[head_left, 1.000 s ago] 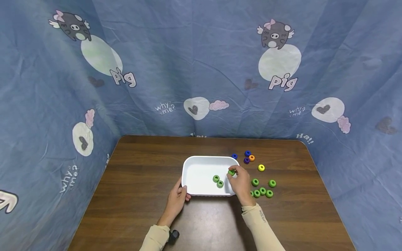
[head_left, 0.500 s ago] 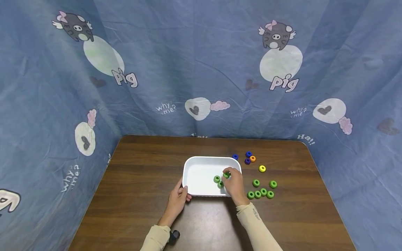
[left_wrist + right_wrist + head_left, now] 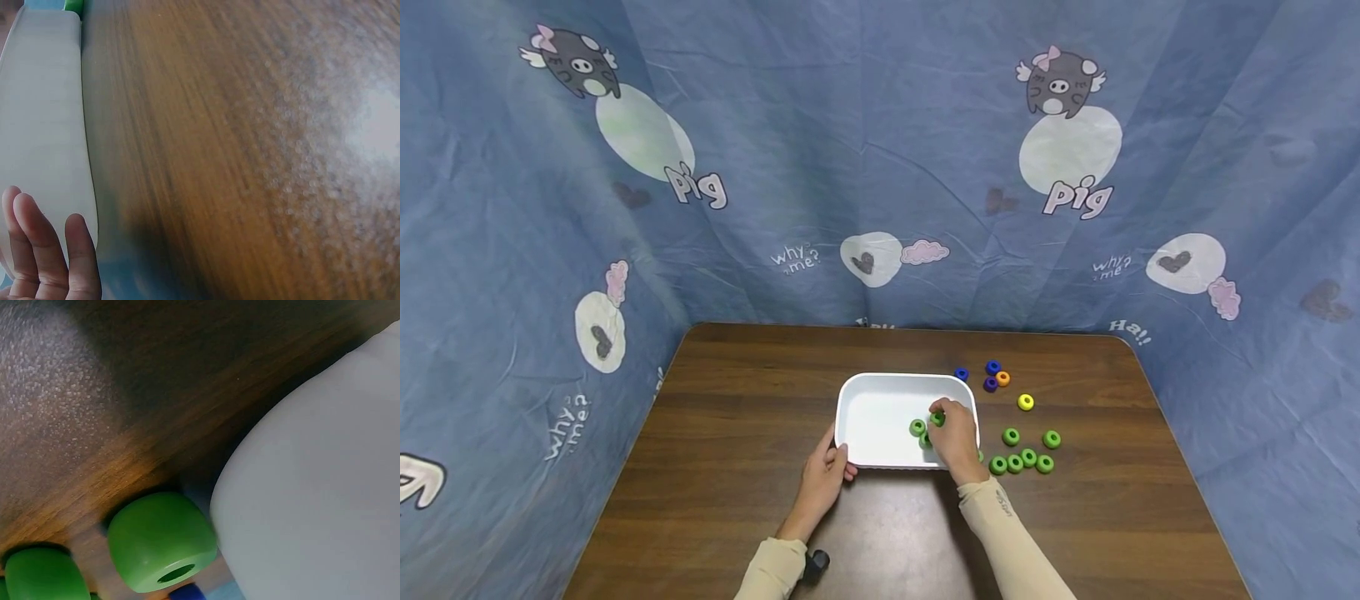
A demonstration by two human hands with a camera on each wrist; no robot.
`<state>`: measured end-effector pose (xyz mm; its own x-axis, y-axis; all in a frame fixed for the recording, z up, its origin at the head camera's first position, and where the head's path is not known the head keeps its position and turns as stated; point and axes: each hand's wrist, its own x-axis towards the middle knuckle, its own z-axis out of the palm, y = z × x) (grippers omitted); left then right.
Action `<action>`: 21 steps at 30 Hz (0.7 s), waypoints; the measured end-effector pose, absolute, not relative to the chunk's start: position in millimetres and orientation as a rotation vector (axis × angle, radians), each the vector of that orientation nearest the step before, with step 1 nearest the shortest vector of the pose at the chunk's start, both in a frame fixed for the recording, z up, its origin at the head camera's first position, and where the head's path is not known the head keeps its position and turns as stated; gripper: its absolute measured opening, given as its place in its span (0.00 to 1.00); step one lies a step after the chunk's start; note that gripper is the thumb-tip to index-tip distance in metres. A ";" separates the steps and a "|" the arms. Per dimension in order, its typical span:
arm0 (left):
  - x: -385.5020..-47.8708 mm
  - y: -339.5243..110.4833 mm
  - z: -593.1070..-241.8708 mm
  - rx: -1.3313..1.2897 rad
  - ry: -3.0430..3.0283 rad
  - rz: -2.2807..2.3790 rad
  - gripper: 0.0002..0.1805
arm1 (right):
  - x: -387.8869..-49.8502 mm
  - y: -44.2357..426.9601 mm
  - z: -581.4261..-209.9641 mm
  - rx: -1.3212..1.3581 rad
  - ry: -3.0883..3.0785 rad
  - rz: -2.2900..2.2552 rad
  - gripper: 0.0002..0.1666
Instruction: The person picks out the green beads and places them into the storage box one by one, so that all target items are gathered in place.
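Note:
A white rectangular tray (image 3: 880, 408) rests on the table. My left hand (image 3: 822, 477) grips its near left corner, thumb at the rim; in the left wrist view several fingers (image 3: 47, 250) lie along the outer wall. Over the tray's right half, my right hand (image 3: 957, 440) pinches a green ring-shaped bead (image 3: 937, 423) between thumb and fingertips. Two more green beads (image 3: 917, 432) lie just left of those fingertips, one partly covered by them. The right wrist view shows the tray's outer wall (image 3: 312, 481) with a green bead (image 3: 156, 531) close beside it; the right hand is out of that view.
Several green beads (image 3: 1028, 463) lie on the wooden table (image 3: 722, 417) right of the tray. Farther back are a yellow bead (image 3: 1026, 407), an orange bead (image 3: 1003, 383), and blue and purple beads (image 3: 993, 372). A blue printed curtain (image 3: 760, 167) surrounds the table's back and sides.
My right hand has moved left with the green bead, from the tray's right end toward the two beads inside. The left hand has stayed at its corner.

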<state>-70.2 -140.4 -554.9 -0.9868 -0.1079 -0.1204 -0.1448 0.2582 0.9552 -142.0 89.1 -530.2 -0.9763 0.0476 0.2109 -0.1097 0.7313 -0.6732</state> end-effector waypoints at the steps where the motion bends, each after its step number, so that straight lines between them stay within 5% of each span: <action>1: -70.1 -140.4 -554.8 -0.245 2.472 1.875 0.31 | -142.2 88.9 -530.6 0.053 -2.727 1.071 0.11; 21: -71.1 -139.7 -554.8 -0.277 2.463 1.861 0.31 | -146.9 86.5 -529.7 0.045 -2.921 1.056 0.13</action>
<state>-71.1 -139.7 -554.8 -0.9832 -0.1167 -0.1407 -0.1672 0.2630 0.9502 -146.9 86.5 -529.7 -0.9990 -0.0153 0.0430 -0.0393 0.7687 -0.6384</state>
